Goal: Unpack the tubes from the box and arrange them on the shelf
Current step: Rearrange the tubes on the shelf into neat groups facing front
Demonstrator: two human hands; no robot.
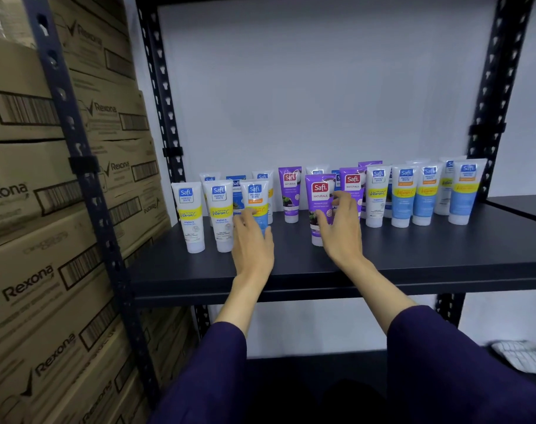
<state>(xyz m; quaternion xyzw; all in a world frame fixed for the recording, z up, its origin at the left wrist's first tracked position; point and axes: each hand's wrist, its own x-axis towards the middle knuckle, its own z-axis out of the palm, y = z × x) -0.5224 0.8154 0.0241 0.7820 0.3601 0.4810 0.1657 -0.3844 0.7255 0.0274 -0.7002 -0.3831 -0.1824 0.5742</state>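
Observation:
Several Safi tubes stand cap-down on the dark shelf [419, 249], in white and yellow, blue, and purple. My left hand [252, 240] reaches in and holds the lower part of a white and blue tube [255, 195] in the front row, beside two white and yellow tubes [189, 215]. My right hand [340, 231] has its thumb and fingers curled round a purple tube [320, 194] near the middle, which stands forward of the other purple tubes [290, 191]. The box is out of view.
Stacked brown Rexona cartons [46, 209] fill the rack on the left behind a dark upright post [86, 179]. More tubes [462, 194] line the shelf's right side. A white cloth [523, 356] lies on the lower shelf at right. The shelf's front strip is bare.

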